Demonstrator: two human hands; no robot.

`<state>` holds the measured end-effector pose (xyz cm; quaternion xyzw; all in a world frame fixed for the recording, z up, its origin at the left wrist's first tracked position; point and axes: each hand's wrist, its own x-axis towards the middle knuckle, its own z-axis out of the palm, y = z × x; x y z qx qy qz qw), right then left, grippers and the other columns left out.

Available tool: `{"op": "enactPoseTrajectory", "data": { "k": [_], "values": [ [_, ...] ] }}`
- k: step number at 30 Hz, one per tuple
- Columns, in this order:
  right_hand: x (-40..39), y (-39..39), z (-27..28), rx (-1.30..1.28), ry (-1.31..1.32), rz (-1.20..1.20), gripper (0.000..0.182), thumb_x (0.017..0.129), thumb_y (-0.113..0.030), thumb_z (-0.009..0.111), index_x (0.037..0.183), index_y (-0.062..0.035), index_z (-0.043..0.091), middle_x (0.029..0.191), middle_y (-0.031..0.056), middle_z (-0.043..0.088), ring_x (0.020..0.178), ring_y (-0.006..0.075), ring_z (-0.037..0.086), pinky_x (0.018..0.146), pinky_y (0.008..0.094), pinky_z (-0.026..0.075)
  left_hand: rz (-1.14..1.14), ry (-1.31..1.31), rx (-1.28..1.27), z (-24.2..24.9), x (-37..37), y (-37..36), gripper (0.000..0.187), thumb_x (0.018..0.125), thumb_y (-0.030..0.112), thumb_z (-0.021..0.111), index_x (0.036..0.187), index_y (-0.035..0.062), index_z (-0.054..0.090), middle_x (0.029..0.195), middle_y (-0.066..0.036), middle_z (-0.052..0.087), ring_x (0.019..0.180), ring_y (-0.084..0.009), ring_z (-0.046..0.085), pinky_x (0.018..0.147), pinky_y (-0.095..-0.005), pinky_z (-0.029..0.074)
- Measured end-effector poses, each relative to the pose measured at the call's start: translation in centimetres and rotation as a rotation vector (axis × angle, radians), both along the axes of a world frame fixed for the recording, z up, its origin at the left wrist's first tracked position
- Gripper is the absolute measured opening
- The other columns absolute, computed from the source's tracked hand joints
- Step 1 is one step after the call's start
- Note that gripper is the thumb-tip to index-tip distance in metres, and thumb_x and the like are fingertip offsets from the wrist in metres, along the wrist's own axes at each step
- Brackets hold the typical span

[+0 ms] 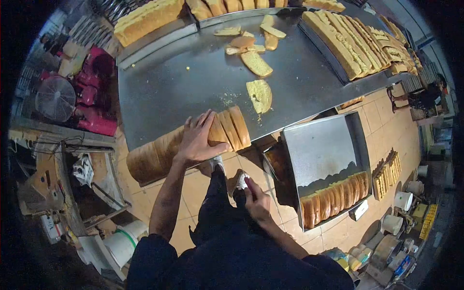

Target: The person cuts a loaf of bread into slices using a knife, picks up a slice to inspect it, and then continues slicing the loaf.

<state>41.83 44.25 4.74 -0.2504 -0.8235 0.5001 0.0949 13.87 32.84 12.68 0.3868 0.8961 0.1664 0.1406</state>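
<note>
Steel table point(193, 82) carries the sliced loaf point(186, 142) along its near edge, long axis running from lower left to upper right, slices standing on edge. My left hand point(197, 140) lies spread over the loaf top, fingers open, pressing rather than clasping. My right hand point(256, 200) hangs below the table edge, loosely curled; I cannot tell whether it holds anything.
</note>
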Motion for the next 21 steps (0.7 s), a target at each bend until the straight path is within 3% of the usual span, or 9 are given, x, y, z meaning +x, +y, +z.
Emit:
{"op": "enactPoseTrajectory", "data": {
  "k": [1,4,7,10,11,14,16,18,21],
  "values": [
    [-1.5,0.1,1.2,0.02,-0.057,-0.004,0.037,0.095,-0.02,0.06,0.132,-0.0144,0.06,0.1,0.0226,0.071,0.086,0.0414,0.07,0.077,0.0499,0.055,0.009,-0.021,0.013,0.2,-0.2,0.1,0.117,0.071,0.067,0.071,0.152,-0.004,0.025,0.156,-0.025,0.031,0.146,-0.0386,0.029,0.12,-0.057,0.013],
    [-6.1,0.9,-0.1,0.128,0.1,0.0,0.04,0.091,-0.017,0.064,0.131,-0.0134,0.06,0.096,0.0227,0.071,0.075,0.0416,0.069,0.072,0.0518,0.054,0.03,-0.079,0.03,0.2,0.2,0.1,0.119,0.071,0.064,0.073,0.153,-0.0046,0.02,0.156,-0.026,0.03,0.146,-0.0401,0.029,0.12,-0.0576,0.012],
    [-7.4,1.6,2.2,0.167,-0.053,0.026,0.033,0.09,-0.009,0.067,0.123,-0.0047,0.066,0.097,0.0237,0.071,0.081,0.0368,0.072,0.069,0.04,0.056,0.049,-0.126,0.012,0.6,0.0,0.3,0.124,0.071,0.064,0.074,0.154,-0.0071,0.014,0.156,-0.029,0.027,0.146,-0.041,0.028,0.121,-0.0565,0.01],
    [-5.6,2.9,2.7,0.147,0.198,0.021,0.033,0.089,-0.008,0.069,0.121,-0.0054,0.067,0.094,0.0233,0.071,0.077,0.0342,0.072,0.064,0.038,0.056,0.096,-0.217,0.103,0.8,0.3,0.1,0.121,0.075,0.062,0.073,0.154,-0.0079,0.013,0.156,-0.031,0.026,0.147,-0.0404,0.026,0.122,-0.0551,0.008],
    [-5.3,3.3,3.1,0.121,0.351,-0.058,0.034,0.087,-0.006,0.07,0.121,-0.0062,0.067,0.089,0.0213,0.071,0.071,0.0332,0.071,0.058,0.0377,0.054,0.092,-0.245,0.179,0.7,0.2,0.1,0.116,0.079,0.059,0.071,0.154,-0.0066,0.012,0.156,-0.032,0.025,0.148,-0.0419,0.023,0.123,-0.0537,0.006],
    [-7.6,6.6,2.8,0.336,0.264,-0.253,0.029,0.09,-0.008,0.068,0.119,-0.006,0.067,0.084,0.0184,0.069,0.065,0.0341,0.068,0.054,0.039,0.053,0.174,-0.335,0.224,1.6,0.4,0.1,0.108,0.084,0.056,0.068,0.154,-0.0055,0.015,0.157,-0.031,0.024,0.149,-0.0428,0.021,0.123,-0.0524,0.008],
    [-11.4,9.7,3.0,0.564,0.177,-0.311,0.026,0.092,-0.013,0.066,0.118,-0.0055,0.067,0.083,0.0168,0.067,0.067,0.0336,0.066,0.054,0.0413,0.053,0.187,-0.343,0.202,1.3,0.3,0.0,0.103,0.087,0.057,0.065,0.154,-0.0049,0.017,0.156,-0.031,0.026,0.148,-0.0432,0.021,0.122,-0.0524,0.012],
    [-14.8,12.5,1.0,0.617,0.138,-0.304,0.028,0.093,-0.016,0.064,0.119,-0.006,0.065,0.091,0.019,0.065,0.08,0.0366,0.066,0.066,0.0452,0.054,0.205,-0.325,0.214,1.3,0.2,0.2,0.097,0.09,0.053,0.064,0.154,-0.0045,0.019,0.155,-0.03,0.029,0.147,-0.0424,0.023,0.121,-0.0519,0.016],
    [-17.1,14.8,-0.1,0.735,0.067,-0.193,0.038,0.086,-0.022,0.07,0.118,-0.0031,0.063,0.091,0.0199,0.061,0.085,0.0391,0.063,0.078,0.0499,0.052,0.237,-0.269,0.346,0.8,0.6,-0.5,0.085,0.093,0.042,0.066,0.152,-0.0037,0.024,0.152,-0.028,0.034,0.145,-0.04,0.027,0.119,-0.0499,0.023]
  ]
}}
